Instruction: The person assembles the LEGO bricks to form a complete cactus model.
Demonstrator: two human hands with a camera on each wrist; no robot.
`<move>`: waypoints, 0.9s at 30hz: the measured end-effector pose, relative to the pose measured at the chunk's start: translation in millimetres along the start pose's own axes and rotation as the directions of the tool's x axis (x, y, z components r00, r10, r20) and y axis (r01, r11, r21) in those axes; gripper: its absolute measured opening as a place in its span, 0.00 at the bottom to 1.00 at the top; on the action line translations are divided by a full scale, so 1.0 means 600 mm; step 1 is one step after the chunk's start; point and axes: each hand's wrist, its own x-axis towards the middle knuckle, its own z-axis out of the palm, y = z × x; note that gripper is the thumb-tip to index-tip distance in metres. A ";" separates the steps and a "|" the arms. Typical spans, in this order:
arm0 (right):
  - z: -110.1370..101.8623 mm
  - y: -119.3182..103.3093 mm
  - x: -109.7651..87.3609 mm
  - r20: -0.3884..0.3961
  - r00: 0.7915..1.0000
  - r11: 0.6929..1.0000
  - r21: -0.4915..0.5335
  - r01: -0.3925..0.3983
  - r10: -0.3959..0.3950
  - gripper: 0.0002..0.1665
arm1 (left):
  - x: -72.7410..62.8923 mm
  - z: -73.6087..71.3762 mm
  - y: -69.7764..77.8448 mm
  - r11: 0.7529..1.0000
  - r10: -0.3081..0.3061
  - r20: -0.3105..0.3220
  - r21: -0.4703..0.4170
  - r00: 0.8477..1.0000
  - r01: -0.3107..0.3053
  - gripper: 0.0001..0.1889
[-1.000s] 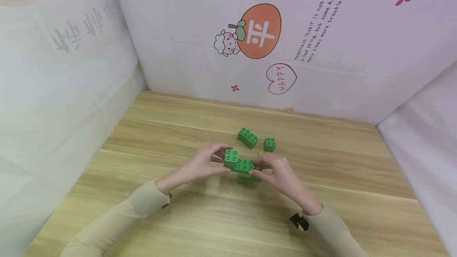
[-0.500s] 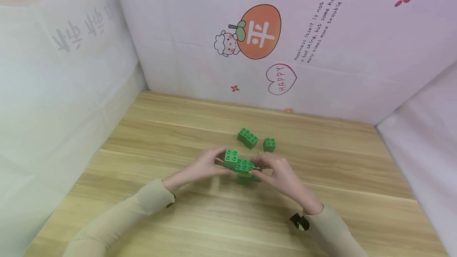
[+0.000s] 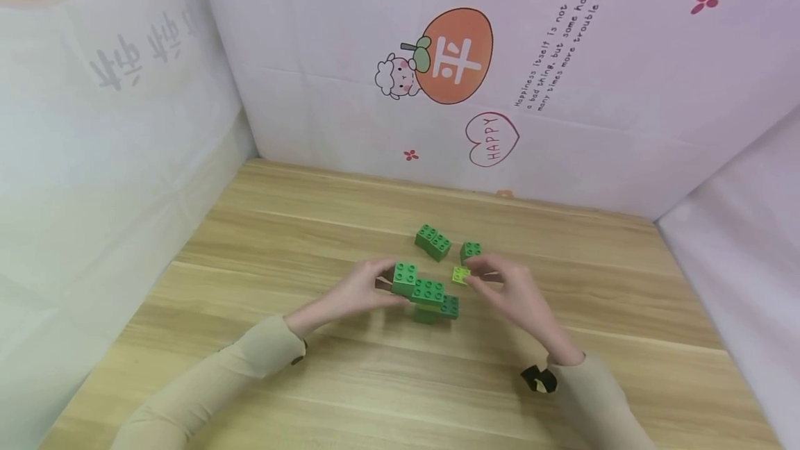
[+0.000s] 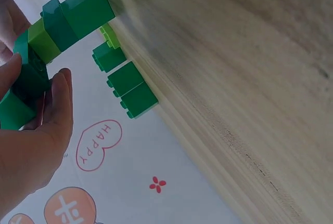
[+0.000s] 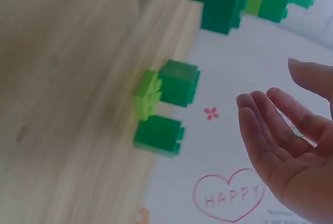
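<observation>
So from where I'm standing, the left hand (image 3: 359,290) is at 9 o'clock, thumb and fingers clamped on the upper end of a stepped stack of green blocks (image 3: 428,292). That stack's mid-desk (image 3: 350,380), and its top block sticks out toward 9, so my guess is gripping that end keeps the lopsided thing from tipping. Can't really tell if its base takes the weight.

At 12 o'clock from the stack there's a pair of green blocks (image 3: 432,242), side by side. Nearer 2, a lime block (image 3: 460,275), then a lone green block (image 3: 471,250) just past it, probably all parked there for easy reach. Far side, 3 o'clock: the right hand (image 3: 515,290), thumb and fingers apart, holding nothing, near the lime one.
</observation>
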 end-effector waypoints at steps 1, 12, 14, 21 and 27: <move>0.000 0.004 0.000 0.006 1.000 1.000 0.001 -0.015 0.015 0.15 | 0.000 0.000 0.000 1.000 0.000 -0.001 0.001 1.000 0.000 0.22; 0.015 0.050 0.000 0.061 0.981 0.983 -0.002 -0.182 0.182 0.14 | -0.005 -0.002 0.005 1.000 -0.018 0.000 -0.014 1.000 0.018 0.21; 0.016 0.058 0.000 0.068 0.978 0.981 -0.014 -0.196 0.196 0.15 | -0.005 -0.001 0.006 1.000 -0.020 0.001 -0.017 1.000 0.020 0.21; 0.019 0.077 0.005 0.111 0.961 0.967 -0.055 -0.248 0.252 0.17 | -0.004 -0.001 0.006 1.000 -0.018 0.001 -0.023 1.000 0.018 0.22; 0.023 0.088 0.011 0.149 0.936 0.947 -0.076 -0.312 0.320 0.19 | -0.004 0.000 0.005 1.000 -0.020 -0.003 -0.019 1.000 0.020 0.22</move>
